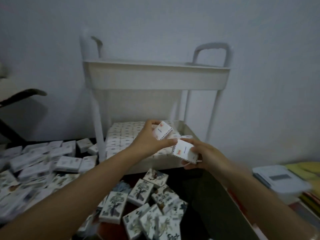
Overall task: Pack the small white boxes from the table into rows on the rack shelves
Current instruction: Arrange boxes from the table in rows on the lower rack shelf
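A: Head view, then: where did things stand?

B: The rack [155, 78] rose behind the worktop [131, 179], its lower shelf [189, 129] part-filled with packed rows [124, 134]. Loose boxes [143, 189] littered the worktop. Your left grip [149, 141] pinched one box [162, 130] over that shelf. Your right grip [207, 153] clasped a second box [185, 151] just beside it.

A: How would they handle?

B: Light, stiff card, I judged, but crushable. You'd do best to take them by the narrow sides.
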Demonstrator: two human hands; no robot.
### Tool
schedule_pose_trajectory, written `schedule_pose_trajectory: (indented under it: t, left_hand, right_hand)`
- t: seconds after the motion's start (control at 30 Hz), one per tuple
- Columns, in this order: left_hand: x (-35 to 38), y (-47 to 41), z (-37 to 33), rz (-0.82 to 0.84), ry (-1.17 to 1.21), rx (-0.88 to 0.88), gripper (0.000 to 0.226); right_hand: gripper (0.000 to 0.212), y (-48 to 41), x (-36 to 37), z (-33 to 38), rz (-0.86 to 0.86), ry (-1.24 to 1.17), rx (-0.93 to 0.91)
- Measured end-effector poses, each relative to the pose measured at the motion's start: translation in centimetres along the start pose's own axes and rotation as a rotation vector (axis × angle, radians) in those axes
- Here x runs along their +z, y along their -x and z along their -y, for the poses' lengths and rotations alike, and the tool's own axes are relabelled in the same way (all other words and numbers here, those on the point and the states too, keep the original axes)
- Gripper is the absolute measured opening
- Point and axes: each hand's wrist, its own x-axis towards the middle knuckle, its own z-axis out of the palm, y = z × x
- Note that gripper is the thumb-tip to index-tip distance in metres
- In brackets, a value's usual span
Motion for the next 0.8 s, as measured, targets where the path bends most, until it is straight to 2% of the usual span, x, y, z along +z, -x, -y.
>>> schedule_pose_trajectory:
  t: [0.07, 0.2, 0.4, 0.47, 0.6, 0.67, 0.73, 0.8]
  left_hand:
    - [1.8, -2.2, 0.3, -0.050, -0.034, 0.013, 0.064]
    - [4.5, -6.9, 0.0, -0.063, -0.002, 0.062, 0.048]
    - [6.7, -13.7, 0.3, -0.028, -0.195, 0.109, 0.029]
    - [7.6, -15.5, 0.7, 0.012, -0.227, 0.094, 0.011]
    - [9.3, -17.5, 2.4, 0.079, -0.296, 0.061, 0.025]
    - [9.9, -17.8, 3.4, 0.179, -0.431, 0.066, 0.029]
    - [10.0, -17.8, 4.2, 0.275, -0.574, 0.117, 0.029]
    - [9.7, -17.7, 5.0, 0.302, -0.588, 0.171, 0.026]
  right_hand:
    - [0.034, -0.3, -1.2, -0.5, -0.015, 0.062, -0.034]
    - [0.042, -1.6, -2.9, -1.3, -0.119, 0.280, -0.108]
    - [0.029, -4.5, -4.6, -1.6, -0.206, 0.265, -0.123]
    - [0.029, -5.0, -5.0, -1.7, -0.226, 0.306, -0.176]
    - [0.028, -6.2, -5.2, -1.5, -0.262, 0.356, -0.242]
    - [0.029, -6.9, -5.0, -0.7, -0.301, 0.357, -0.278]
    - [0.029, -7.7, -4.6, 0.4, -0.368, 0.392, -0.350]
    - [0.035, -8.9, -3.9, 1.4, -0.423, 0.443, -0.444]
